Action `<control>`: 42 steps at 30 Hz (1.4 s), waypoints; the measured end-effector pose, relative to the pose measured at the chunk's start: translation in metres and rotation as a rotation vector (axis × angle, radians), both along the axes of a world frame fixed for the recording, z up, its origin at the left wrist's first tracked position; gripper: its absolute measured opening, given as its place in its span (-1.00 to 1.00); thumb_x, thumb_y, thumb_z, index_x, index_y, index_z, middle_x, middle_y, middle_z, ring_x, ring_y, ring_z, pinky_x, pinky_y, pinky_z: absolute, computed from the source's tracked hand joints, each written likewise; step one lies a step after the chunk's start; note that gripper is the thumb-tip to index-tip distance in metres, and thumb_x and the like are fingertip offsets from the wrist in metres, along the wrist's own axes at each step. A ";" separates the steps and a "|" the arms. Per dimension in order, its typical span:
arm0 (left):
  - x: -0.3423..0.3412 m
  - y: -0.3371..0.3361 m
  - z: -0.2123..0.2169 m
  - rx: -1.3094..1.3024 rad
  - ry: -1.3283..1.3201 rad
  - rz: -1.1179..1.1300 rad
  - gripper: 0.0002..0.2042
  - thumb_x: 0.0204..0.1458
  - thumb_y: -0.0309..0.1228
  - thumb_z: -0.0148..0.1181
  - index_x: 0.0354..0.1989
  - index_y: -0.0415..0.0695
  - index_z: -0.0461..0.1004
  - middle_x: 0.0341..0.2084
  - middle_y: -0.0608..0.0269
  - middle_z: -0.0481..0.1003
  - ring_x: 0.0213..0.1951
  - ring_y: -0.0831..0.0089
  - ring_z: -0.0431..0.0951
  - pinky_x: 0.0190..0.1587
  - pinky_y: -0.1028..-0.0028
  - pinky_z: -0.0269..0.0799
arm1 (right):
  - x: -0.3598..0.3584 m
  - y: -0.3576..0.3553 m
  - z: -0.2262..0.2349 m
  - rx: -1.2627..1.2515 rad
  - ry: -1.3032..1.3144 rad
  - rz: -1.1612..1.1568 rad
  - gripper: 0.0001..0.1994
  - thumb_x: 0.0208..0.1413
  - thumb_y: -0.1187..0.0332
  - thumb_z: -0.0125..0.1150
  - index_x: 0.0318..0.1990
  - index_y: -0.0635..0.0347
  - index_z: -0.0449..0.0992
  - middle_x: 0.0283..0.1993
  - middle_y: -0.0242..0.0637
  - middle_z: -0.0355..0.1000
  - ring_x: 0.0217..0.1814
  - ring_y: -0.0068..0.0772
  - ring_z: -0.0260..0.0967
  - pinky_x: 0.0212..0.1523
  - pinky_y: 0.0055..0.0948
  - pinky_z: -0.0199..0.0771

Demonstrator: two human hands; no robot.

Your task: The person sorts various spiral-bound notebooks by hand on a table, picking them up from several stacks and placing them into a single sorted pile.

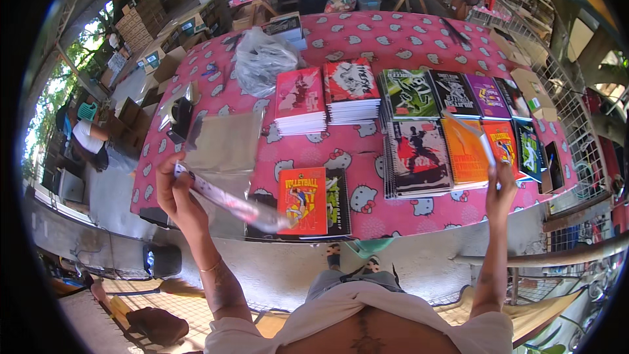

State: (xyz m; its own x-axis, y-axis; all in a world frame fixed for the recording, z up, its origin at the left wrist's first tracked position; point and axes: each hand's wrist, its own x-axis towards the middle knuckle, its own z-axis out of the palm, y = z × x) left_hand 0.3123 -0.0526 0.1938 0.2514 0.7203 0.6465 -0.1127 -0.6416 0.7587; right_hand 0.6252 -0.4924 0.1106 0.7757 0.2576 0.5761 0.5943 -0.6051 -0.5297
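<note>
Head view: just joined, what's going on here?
A person is at a pink-covered table handling notebooks. The left hand grips a blurred, pale patterned booklet by one end; the right hand holds a thin, white-edged item at the right-hand notebook stacks; whether it touches them is unclear. An orange notebook lies at the near edge, with clear plastic sheets farther back to its left.

Light: daylight, blown out through left-side foliage | Exposure: table bright, rear boxes dimmer | Glare: sheen on plastic bag | Blur: booklet in left hand smears | Lens: table edges bow, rim black
</note>
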 end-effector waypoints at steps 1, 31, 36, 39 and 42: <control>0.005 0.006 0.002 0.001 -0.051 -0.104 -0.71 0.02 -0.46 -0.04 -0.12 -0.27 0.50 -0.31 0.42 0.41 -0.43 0.73 0.18 -0.39 0.66 0.05 | -0.029 0.015 -0.009 0.182 0.125 0.251 -0.83 0.27 0.40 0.06 -0.24 0.34 0.50 -0.39 -0.10 0.41 -0.40 -0.29 0.36 -0.34 -0.34 0.39; 0.138 0.053 -0.078 0.158 1.089 -0.608 -0.62 0.13 -0.08 0.10 -0.40 -0.21 0.54 -0.54 0.01 0.56 -0.51 0.11 0.59 -0.40 0.16 0.43 | -0.125 0.203 -0.140 -0.390 0.338 0.701 -0.70 0.15 0.35 0.06 0.04 -0.02 0.51 -0.09 -0.12 0.51 -0.02 -0.25 0.48 -0.16 -0.23 0.57; 0.207 0.015 -0.184 0.253 1.082 -0.432 -0.60 0.15 -0.04 0.05 -0.24 -0.18 0.52 -0.50 -0.03 0.53 -0.40 -0.03 0.56 -0.35 0.08 0.46 | 0.088 0.156 -0.072 -0.092 0.054 0.108 -0.77 0.02 0.47 0.10 -0.16 0.19 0.57 -0.32 -0.09 0.54 -0.39 -0.06 0.46 -0.43 -0.17 0.40; 0.314 -0.066 -0.132 0.013 0.533 -0.525 -0.54 0.17 -0.03 -0.01 -0.14 -0.26 0.47 -0.46 -0.08 0.54 -0.40 -0.03 0.55 -0.32 0.09 0.45 | 0.230 0.076 -0.072 -0.191 0.036 -0.164 -0.57 0.02 0.37 0.15 0.08 0.29 0.44 -0.03 0.04 0.47 -0.01 0.01 0.45 -0.01 -0.14 0.45; 0.398 -0.133 -0.155 -0.080 0.646 -0.409 -0.44 0.03 -0.01 0.21 -0.09 -0.33 0.33 -0.27 -0.25 0.50 -0.16 -0.15 0.54 -0.16 0.05 0.47 | 0.302 0.024 -0.139 -0.443 0.019 -0.513 -0.13 -0.16 0.03 0.40 0.35 -0.01 0.15 0.18 0.17 0.32 0.21 0.20 0.28 0.19 0.07 0.27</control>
